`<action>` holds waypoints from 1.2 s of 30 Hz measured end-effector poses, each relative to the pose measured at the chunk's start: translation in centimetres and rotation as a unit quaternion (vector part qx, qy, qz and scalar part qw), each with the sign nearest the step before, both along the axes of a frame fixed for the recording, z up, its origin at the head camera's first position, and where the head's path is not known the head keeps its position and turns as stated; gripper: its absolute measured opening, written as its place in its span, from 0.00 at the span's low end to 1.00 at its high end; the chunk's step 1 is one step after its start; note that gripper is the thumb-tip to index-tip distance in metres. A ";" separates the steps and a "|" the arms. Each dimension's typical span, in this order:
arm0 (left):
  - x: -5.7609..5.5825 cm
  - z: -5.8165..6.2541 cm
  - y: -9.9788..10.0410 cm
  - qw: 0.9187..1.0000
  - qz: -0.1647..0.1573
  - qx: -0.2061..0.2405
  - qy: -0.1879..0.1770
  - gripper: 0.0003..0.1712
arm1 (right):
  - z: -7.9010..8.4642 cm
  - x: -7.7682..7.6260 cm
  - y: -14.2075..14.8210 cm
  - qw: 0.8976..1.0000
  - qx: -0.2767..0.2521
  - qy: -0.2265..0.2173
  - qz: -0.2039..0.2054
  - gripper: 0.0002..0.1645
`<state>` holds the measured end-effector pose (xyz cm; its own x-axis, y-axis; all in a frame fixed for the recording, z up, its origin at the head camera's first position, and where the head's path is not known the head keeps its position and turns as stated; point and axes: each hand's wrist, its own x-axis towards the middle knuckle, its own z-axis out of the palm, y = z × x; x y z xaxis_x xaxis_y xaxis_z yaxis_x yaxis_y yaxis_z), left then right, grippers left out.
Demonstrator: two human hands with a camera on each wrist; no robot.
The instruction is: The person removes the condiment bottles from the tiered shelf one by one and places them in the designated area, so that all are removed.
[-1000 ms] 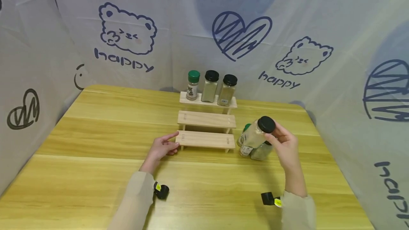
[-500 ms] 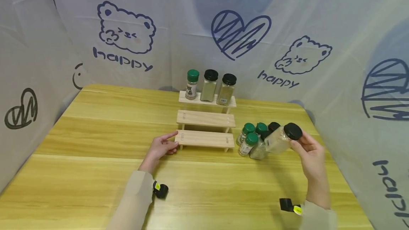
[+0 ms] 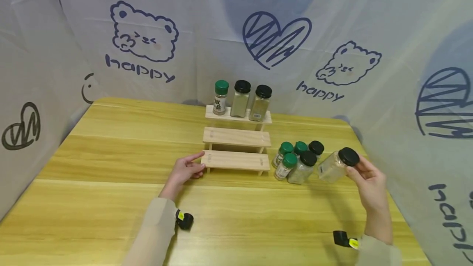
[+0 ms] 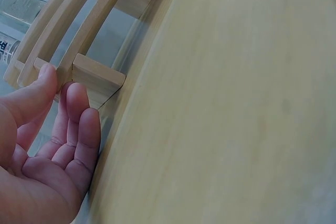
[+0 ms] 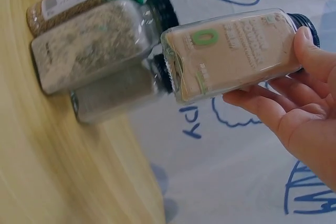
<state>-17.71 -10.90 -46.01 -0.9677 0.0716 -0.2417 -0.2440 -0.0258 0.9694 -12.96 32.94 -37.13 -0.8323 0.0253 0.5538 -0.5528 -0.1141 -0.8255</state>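
A spice jar with a black lid and pale brown contents leans to one side above the table in my right hand. Thumb and fingers grip it near the lid. My left hand holds the left end of the lowest step of a three-step wooden spice rack; the left wrist view has the thumb on the shelf's edge and fingers beneath. On the rack's top step stand a green-capped shaker and two black-lidded jars.
Right of the rack, several jars stand close together, among them a green-capped shaker and a black-lidded jar. The wooden table meets a printed cloth at the back and sides.
My right hand has carried the black-lidded jar rightward and lower, away from the rack, uncovering the clustered jars. The left hand stays at the rack's end.
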 end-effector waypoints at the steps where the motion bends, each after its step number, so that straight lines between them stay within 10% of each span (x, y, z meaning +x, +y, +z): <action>1: 0.0 0.0 0.0 1.000 0.000 0.000 0.000 0.27 | -0.2 -0.1 0.1 1.000 0.005 -0.006 -0.005 0.23; 16: 0.0 0.0 -0.1 1.000 -0.001 -0.002 -0.001 0.26 | -4.3 -2.6 2.4 0.987 0.087 -0.133 0.005 0.24; 36: -0.1 -0.2 -0.2 1.000 -0.002 -0.010 -0.003 0.26 | -6.0 -3.8 1.9 0.979 0.109 -0.168 0.039 0.23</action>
